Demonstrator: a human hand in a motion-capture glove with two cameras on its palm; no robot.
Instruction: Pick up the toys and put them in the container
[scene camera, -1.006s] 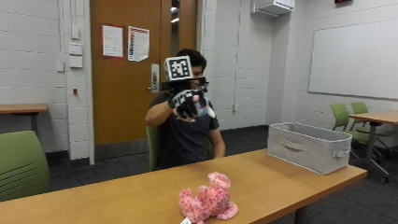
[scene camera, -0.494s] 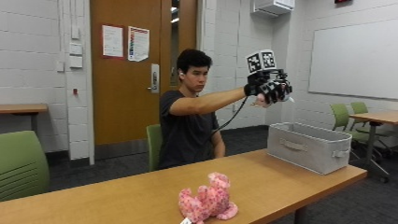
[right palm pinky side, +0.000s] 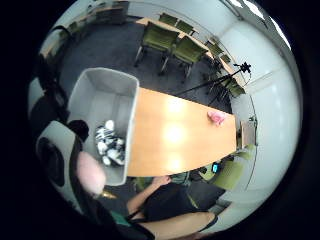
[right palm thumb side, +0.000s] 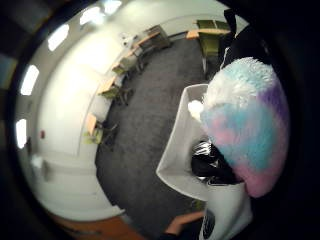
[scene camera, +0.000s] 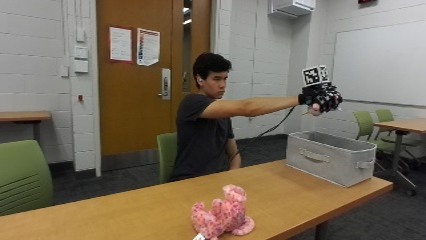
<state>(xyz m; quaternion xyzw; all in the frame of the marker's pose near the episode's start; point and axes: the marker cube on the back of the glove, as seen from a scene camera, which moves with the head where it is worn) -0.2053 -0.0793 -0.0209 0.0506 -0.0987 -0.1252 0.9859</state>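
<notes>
In the outside view my gloved right hand (scene camera: 321, 98) is stretched out at shoulder height, above the grey fabric container (scene camera: 329, 157) at the table's right end. The hand grips a fluffy pastel toy (right palm thumb side: 250, 145) of blue, pink, purple and white, which fills much of the thumb side palm view. Its pink end (right palm pinky side: 90, 172) shows beside the palm over the container (right palm pinky side: 127, 130). A black-and-white toy (right palm pinky side: 111, 145) lies inside the container. A pink plush toy (scene camera: 221, 217) lies on the wooden table (scene camera: 133, 205) near its front edge.
A green chair (scene camera: 23, 175) stands at the left, and more green chairs with another table (scene camera: 406, 125) stand at the right behind the container. The person sits behind the table on a green chair (scene camera: 166, 152).
The gloved hand has swung from in front of the person's chest out to the right and now hangs over the container. The pink plush toy on the table has not moved.
</notes>
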